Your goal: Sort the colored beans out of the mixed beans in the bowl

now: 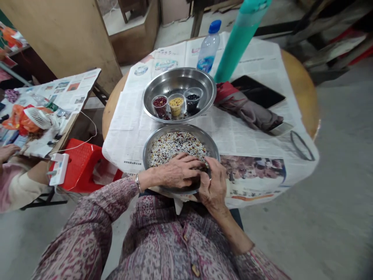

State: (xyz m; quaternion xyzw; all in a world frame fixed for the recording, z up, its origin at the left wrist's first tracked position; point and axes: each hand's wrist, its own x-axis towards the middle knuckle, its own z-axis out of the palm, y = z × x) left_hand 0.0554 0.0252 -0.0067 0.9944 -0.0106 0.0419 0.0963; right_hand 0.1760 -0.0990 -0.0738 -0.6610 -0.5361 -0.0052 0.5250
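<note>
In the nearer steel basin lies a mix of white grains with red, yellow and dark beans. My left hand rests palm down over the near side of this mix, its fingers spread toward the right. At the basin's right rim, my right hand is bent inward, thumb and forefinger apart near my left fingertips. Anything small under the fingers is hidden. Behind stands a larger steel basin with three clear cups: red beans, yellow beans and black beans.
Newspaper covers the round table. A clear bottle, a tall teal bottle, a folded umbrella and a dark tablet stand or lie toward the back right. Leftward are a red stool, a power strip and another person's hand.
</note>
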